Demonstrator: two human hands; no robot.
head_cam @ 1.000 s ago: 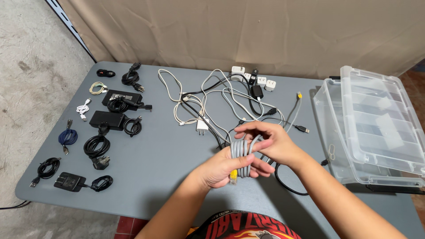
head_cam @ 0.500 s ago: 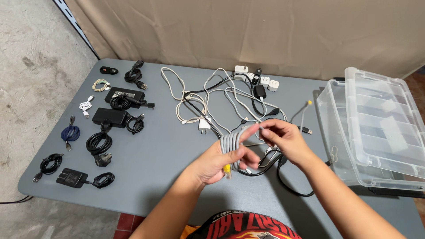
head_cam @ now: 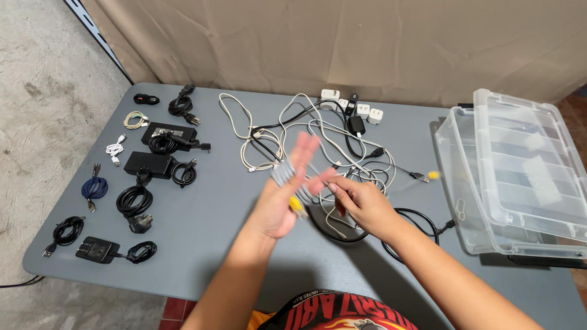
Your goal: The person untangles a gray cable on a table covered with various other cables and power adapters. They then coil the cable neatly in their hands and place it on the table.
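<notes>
two black power bricks (head_cam: 160, 149), one clear bin (head_cam: 517, 177)

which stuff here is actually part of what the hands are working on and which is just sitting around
In hand:
- grey cable coil with yellow plug, wound on the left hand
- its free end, yellow tip
- right hand, pinching the grey cable

Lying about:
- tangled white and black cables
- white plug adapters
- bundled cords and black power bricks
- clear plastic box
- grey table

Grey table (head_cam: 202, 232); at its left, coiled black cables (head_cam: 134, 200) beside two black power bricks (head_cam: 147, 164), a blue cable (head_cam: 93, 188) and a white cable (head_cam: 114, 149); at centre, tangled cords (head_cam: 293, 137); behind them, white plugs (head_cam: 351, 107); at right, clear plastic box (head_cam: 520, 177).
</notes>
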